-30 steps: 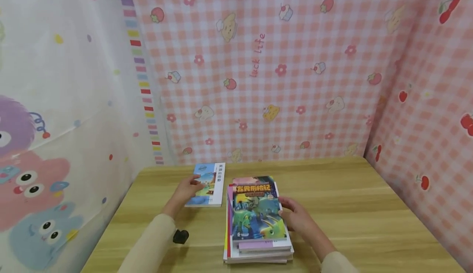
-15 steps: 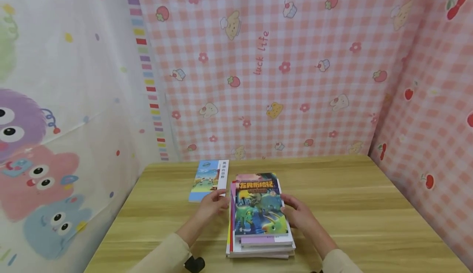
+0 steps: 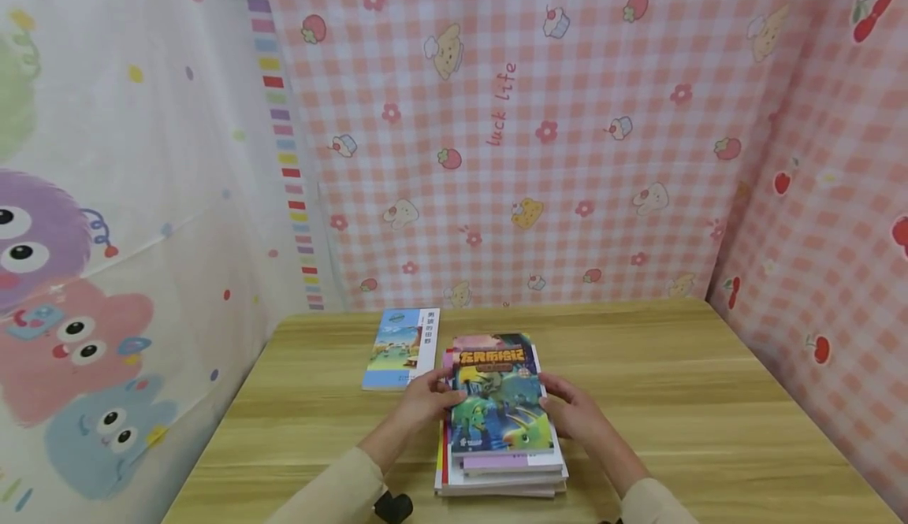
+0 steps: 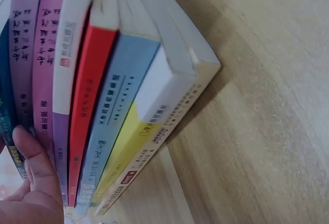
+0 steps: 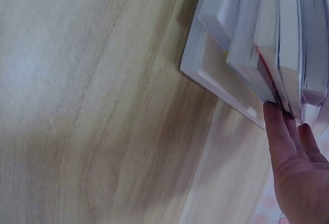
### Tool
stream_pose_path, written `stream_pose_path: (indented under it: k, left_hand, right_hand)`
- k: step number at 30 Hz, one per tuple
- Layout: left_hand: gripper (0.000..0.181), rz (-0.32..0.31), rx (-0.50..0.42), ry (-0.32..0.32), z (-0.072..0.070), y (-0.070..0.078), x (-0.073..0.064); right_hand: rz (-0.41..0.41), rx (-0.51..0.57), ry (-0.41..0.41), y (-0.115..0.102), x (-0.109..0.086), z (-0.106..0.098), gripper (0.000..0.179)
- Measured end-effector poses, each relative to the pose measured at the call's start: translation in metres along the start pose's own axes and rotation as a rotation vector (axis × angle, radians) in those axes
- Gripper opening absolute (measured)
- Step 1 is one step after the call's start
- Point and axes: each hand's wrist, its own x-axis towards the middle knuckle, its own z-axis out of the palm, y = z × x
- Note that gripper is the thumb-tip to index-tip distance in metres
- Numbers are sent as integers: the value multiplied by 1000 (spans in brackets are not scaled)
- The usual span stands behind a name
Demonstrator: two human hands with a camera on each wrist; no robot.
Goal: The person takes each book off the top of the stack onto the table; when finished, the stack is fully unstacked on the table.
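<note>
A stack of paperback books [image 3: 507,477] lies on the wooden table in the head view. On top is a book with a dinosaur cover [image 3: 496,421]. My left hand [image 3: 424,399] is at its left edge, thumb over the cover and fingers at the spine side. In the left wrist view a bent finger [image 4: 31,149] meets the lower ends of the upper spines. From the other side, my right hand [image 3: 571,407] touches the right edge of the stack. The right wrist view shows its straight fingers [image 5: 280,131] against the page edges [image 5: 288,54].
A blue and white book [image 3: 397,348] lies alone behind and left of the stack. Wood-grain tabletop [image 3: 660,398] extends to the right. A pink checked cloth [image 3: 539,169] hangs behind the table, with a white patterned cloth [image 3: 184,272] on the left.
My left hand has moved off the blue and white book, rightward to the left edge of the stack. The right hand stays at the stack's right edge. The head view has shifted slightly.
</note>
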Motion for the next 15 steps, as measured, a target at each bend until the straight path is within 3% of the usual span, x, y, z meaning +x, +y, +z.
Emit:
stream_pose_path:
  k: [5, 9, 15]
  left_hand:
    - [63, 34, -41, -35, -8, -2, 1]
    - [61, 57, -40, -33, -23, -5, -1]
    - [65, 11, -152, -141, -43, -12, -16]
  right_hand:
    - [7, -3, -11, -1, -1, -2, 44]
    - [-21, -35, -18, -2, 0, -1, 49]
    - [-35, -73, -23, 0, 3, -1, 54]
